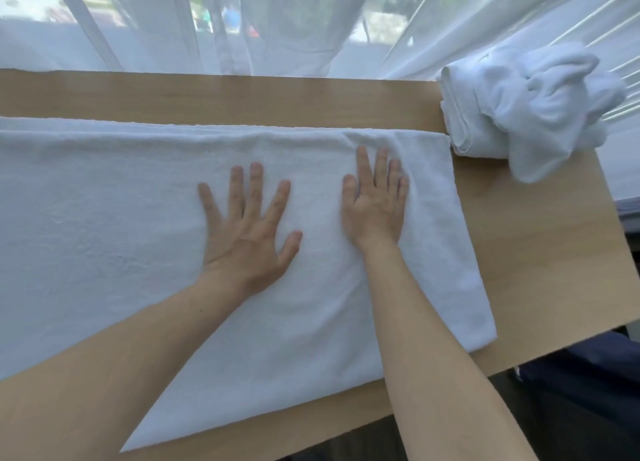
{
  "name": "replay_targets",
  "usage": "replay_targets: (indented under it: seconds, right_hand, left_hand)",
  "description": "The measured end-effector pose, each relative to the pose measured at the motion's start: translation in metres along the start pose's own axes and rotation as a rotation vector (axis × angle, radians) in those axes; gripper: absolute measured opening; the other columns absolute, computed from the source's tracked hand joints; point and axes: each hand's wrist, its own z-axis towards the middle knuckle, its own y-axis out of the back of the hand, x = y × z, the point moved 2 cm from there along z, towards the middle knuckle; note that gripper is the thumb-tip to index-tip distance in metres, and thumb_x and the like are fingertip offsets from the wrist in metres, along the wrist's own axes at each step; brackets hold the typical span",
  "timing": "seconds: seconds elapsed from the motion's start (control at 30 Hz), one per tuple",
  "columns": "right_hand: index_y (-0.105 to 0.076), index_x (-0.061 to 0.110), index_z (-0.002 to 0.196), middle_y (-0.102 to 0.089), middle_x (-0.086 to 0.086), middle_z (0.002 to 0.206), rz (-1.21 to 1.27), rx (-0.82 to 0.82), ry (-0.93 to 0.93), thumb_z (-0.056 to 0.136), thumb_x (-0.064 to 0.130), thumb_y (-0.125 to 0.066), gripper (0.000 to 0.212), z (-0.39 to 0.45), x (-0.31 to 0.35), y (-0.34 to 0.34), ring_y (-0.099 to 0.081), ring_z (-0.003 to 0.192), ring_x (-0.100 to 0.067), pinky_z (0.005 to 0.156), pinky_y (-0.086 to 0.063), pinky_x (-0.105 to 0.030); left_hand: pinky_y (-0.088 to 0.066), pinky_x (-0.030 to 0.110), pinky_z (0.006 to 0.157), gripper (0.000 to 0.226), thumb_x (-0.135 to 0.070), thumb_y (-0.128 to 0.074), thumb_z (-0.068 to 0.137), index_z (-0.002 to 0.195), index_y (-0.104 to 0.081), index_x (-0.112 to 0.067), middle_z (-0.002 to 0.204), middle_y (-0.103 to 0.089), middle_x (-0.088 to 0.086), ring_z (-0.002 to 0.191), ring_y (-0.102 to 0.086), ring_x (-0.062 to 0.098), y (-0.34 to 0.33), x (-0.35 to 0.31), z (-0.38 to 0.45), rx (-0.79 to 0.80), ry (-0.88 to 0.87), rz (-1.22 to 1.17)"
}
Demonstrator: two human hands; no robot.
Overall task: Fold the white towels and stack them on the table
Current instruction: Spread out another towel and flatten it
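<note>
- My left hand (247, 225) lies flat, fingers spread, pressing the white towel (104, 225).
- My right hand (375, 201) lies flat just beside it, fingers straight and together.
- The towel covers the desk (540, 239); more towels (519, 111) sit at its far right corner.

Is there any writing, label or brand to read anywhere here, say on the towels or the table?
None: no text shows on the flat towel under both hands, on the pile of towels, or on the wooden table.
Beyond the curtain only blurred shapes show, nothing readable.
</note>
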Motion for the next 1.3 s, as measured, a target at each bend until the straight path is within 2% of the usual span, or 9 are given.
replay_targets:
  seconds: [0.13,0.23,0.37,0.5,0.57,0.73,1.0,1.2,1.3]
  right_hand:
    - [-0.016,0.033,0.160,-0.004,0.001,0.169,0.231,-0.068,0.077,0.106,0.036,-0.022,0.054,-0.019,0.004,0.004,0.002,0.156,-0.017,0.125,0.008,-0.039]
    - [-0.011,0.037,0.160,0.000,0.004,0.169,0.074,-0.042,0.098,0.104,0.042,-0.017,0.057,-0.031,-0.006,-0.003,0.007,0.155,-0.016,0.124,0.009,-0.041]
    - [-0.010,0.040,0.160,0.000,0.004,0.169,-0.011,-0.035,0.201,0.102,0.050,-0.019,0.059,-0.003,-0.038,0.005,0.005,0.155,-0.014,0.124,0.010,-0.035]
    - [-0.009,0.030,0.161,0.000,-0.002,0.170,-0.029,-0.061,-0.051,0.107,0.044,-0.027,0.059,0.045,-0.096,0.031,0.004,0.155,-0.016,0.125,0.004,-0.037]
    - [-0.008,0.025,0.162,0.000,-0.005,0.170,-0.001,-0.077,-0.110,0.106,0.043,-0.028,0.062,0.046,-0.089,0.032,0.004,0.156,-0.019,0.125,0.004,-0.040]
    - [-0.013,0.038,0.160,-0.004,0.000,0.170,-0.016,-0.037,0.317,0.101,0.054,-0.026,0.063,0.008,-0.036,0.010,0.000,0.156,-0.022,0.125,0.004,-0.043]
    - [-0.005,0.034,0.161,0.007,-0.002,0.169,0.029,-0.018,-0.041,0.106,0.047,-0.022,0.059,0.059,-0.075,0.034,0.010,0.155,-0.019,0.124,0.008,-0.042]
    - [-0.015,0.044,0.158,-0.004,0.003,0.169,-0.022,0.002,0.343,0.103,0.051,-0.026,0.056,-0.001,-0.006,0.004,-0.001,0.156,-0.023,0.124,0.003,-0.047]
    - [-0.008,0.045,0.158,0.004,0.002,0.170,-0.045,-0.001,0.093,0.105,0.051,-0.021,0.055,0.040,-0.038,0.017,0.006,0.155,-0.020,0.124,0.008,-0.045]
  left_hand:
    - [0.010,0.057,0.121,0.079,-0.064,-0.013,0.094,0.161,-0.002,-0.023,0.168,0.005,0.009,0.152,0.016,0.038,0.001,-0.039,0.030,0.015,-0.054,-0.053]
    - [-0.001,0.052,0.124,0.079,-0.057,-0.022,0.096,0.160,-0.013,-0.011,0.166,-0.004,0.021,0.155,0.000,0.034,0.001,-0.046,0.038,-0.009,-0.166,-0.061]
    - [-0.007,0.054,0.124,0.080,-0.057,-0.030,0.095,0.160,-0.017,-0.013,0.166,-0.009,0.020,0.154,-0.008,0.038,0.000,-0.045,0.038,-0.029,-0.162,-0.036]
    - [-0.010,0.055,0.124,0.080,-0.058,-0.030,0.094,0.160,-0.018,-0.014,0.166,-0.012,0.019,0.153,-0.012,0.037,-0.001,-0.043,0.040,-0.050,-0.170,0.003]
    - [-0.010,0.054,0.124,0.081,-0.058,-0.030,0.093,0.160,-0.018,-0.014,0.166,-0.012,0.017,0.154,-0.011,0.035,-0.002,-0.043,0.039,-0.053,-0.168,0.013]
    - [-0.012,0.054,0.123,0.082,-0.059,-0.032,0.092,0.160,-0.020,-0.015,0.167,-0.012,0.016,0.154,-0.012,0.033,-0.002,-0.044,0.041,-0.068,-0.163,0.011]
    - [-0.012,0.052,0.124,0.080,-0.059,-0.029,0.094,0.161,-0.017,-0.017,0.167,-0.013,0.014,0.154,-0.012,0.031,-0.001,-0.045,0.040,-0.048,-0.145,0.031]
    - [-0.010,0.051,0.124,0.081,-0.059,-0.028,0.093,0.160,-0.019,-0.015,0.166,-0.014,0.015,0.154,-0.012,0.030,0.001,-0.046,0.040,-0.064,-0.143,-0.004]
    - [-0.009,0.049,0.125,0.081,-0.059,-0.027,0.093,0.160,-0.018,-0.013,0.166,-0.015,0.014,0.154,-0.012,0.030,0.000,-0.046,0.040,-0.082,-0.138,-0.014]
